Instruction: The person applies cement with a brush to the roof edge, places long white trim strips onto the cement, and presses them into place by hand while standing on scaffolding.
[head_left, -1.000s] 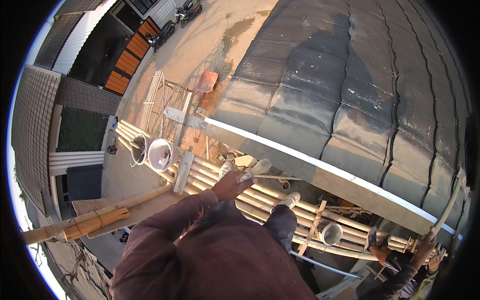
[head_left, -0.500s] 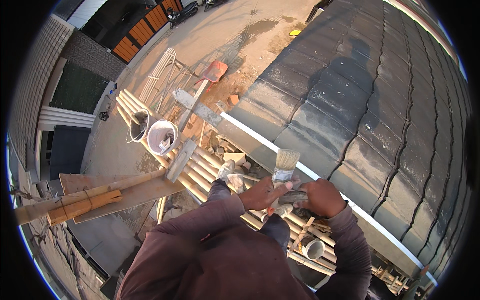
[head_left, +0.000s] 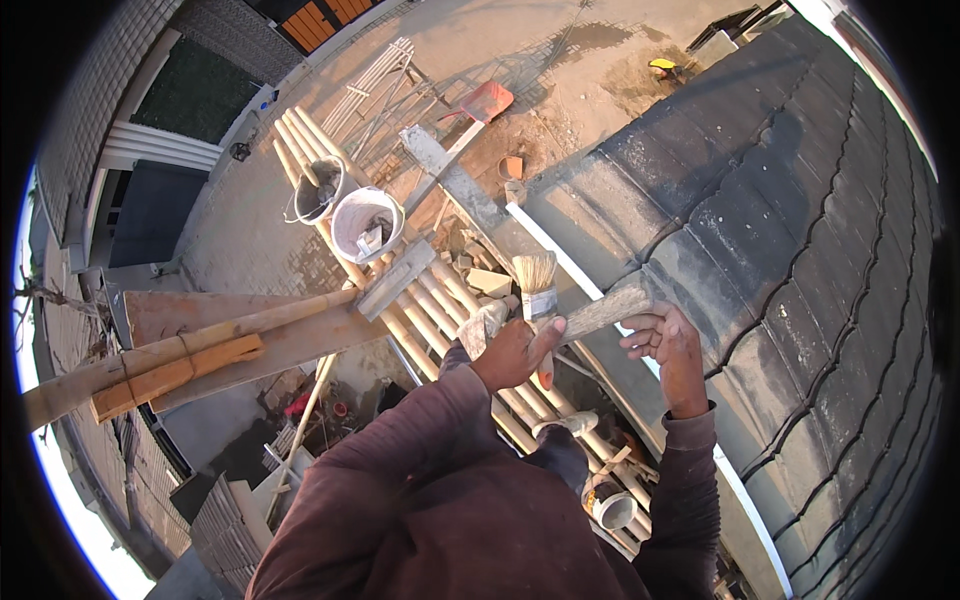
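Head: brush [head_left: 536, 285] (left hand [head_left: 513, 355]) sits near white edge [head_left: 555, 251]

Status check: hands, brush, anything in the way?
Left hand gripping brush, bristles up. Right hand open beside grey flat piece, contact unclear. Piece partly hides white roof edge.

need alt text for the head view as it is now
The person's left hand grips a brush, pale bristles up, while a grey flat piece slants from that hand toward the loosely open right hand. Below, both feet are on bamboo poles; a dark tiled roof fills the right side.
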